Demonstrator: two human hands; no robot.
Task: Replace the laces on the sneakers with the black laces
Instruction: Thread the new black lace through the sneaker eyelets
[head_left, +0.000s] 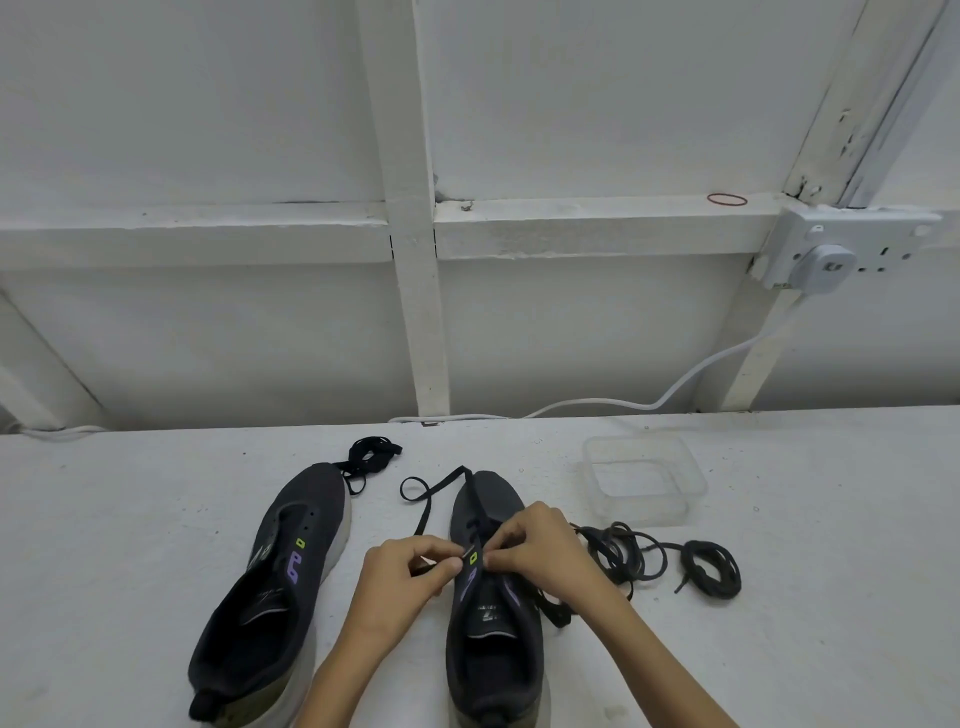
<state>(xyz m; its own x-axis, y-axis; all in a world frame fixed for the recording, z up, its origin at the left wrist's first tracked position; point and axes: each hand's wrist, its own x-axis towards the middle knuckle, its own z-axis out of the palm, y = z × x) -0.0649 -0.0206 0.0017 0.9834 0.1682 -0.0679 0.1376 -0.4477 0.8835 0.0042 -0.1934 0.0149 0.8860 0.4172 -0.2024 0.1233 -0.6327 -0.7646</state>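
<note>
Right sneaker (493, 654) is cut off at the heel, tongue print unreadable. Your left hand (410, 571) and right hand (540, 545) fingers pinch the black lace (423, 514).

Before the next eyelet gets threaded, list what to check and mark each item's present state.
1. The left hand pinches the black lace: ok.
2. The right hand pinches the sneaker at the eyelet row: ok.
3. Lace slack free of knots: ok, one open loop beside the toe.
4. Lace lying flat through the eyelets: cannot tell, the hands cover them.
5. The spare lace within reach: ok, bundled by the other sneaker.
6. Other sneaker laced: not ok, its eyelets are bare.
</note>
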